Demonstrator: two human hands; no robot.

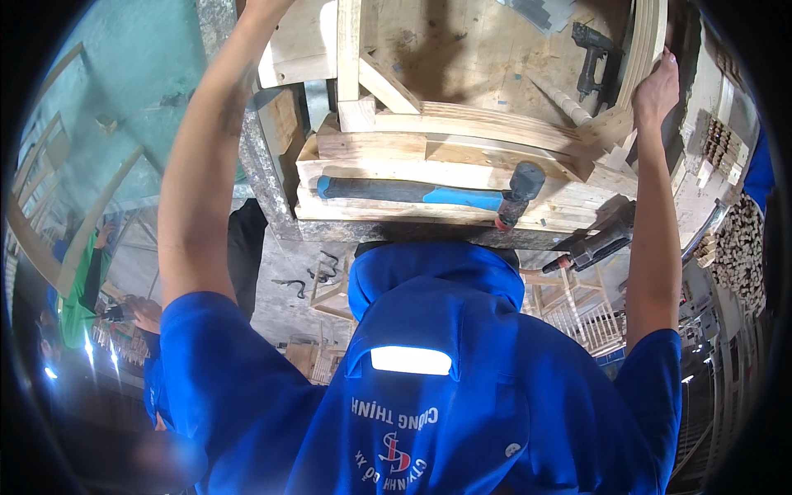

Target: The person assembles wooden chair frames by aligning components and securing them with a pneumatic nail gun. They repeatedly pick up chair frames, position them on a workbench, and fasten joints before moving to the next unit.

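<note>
A pale wooden frame [478, 122] with a curved front rail and a diagonal corner brace lies on the workbench. My right hand [657, 92] is closed around the outer edge of its right-hand rail. My left hand [266, 7] reaches to the top edge of the view, near the frame's left post; its fingers are cut off. Closer to me, a hammer-like tool [412, 191] with a blue and black handle and a dark head rests on stacked wooden pieces [371, 147]. Inside the frame's outline, a black nail gun [592, 62] lies on the board.
A black power tool [606, 239] with a red tip sits at the bench's near right edge. Bundled wooden sticks [740, 252] are stacked at right. On the left is a greenish surface [140, 107] with curved wooden parts. A person in green [80, 285] works at far left.
</note>
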